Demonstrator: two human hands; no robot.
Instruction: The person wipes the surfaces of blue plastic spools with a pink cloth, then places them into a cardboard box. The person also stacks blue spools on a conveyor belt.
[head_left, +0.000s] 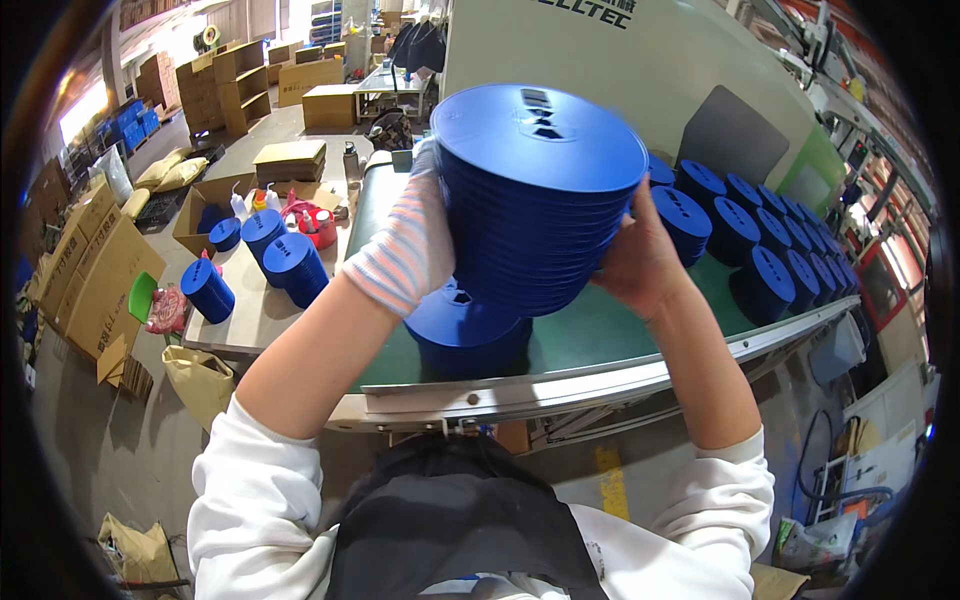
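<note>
Between my two hands is a tall stack of round blue plastic discs (pixel 540 220), raised over the green conveyor belt (pixel 580 340). My left hand (pixel 415 240), in a striped knit glove, presses the stack's left side. The bare right hand (pixel 645 255) grips its right side, fingers partly hidden behind it. Slots show in the top disc. Below and slightly left, another blue disc stack (pixel 465 335) sits on the belt, partly covered by the held one. Just beyond my right hand stands a further blue stack (pixel 682 220).
Rows of blue stacks (pixel 770 280) fill the belt's right side. On the side table (pixel 245 310) at left are more blue stacks (pixel 295 265), white bottles (pixel 240 203) and a red container (pixel 323 230). A metal rail (pixel 520 397) edges the belt. A pale machine panel (pixel 620 70) rises behind.
</note>
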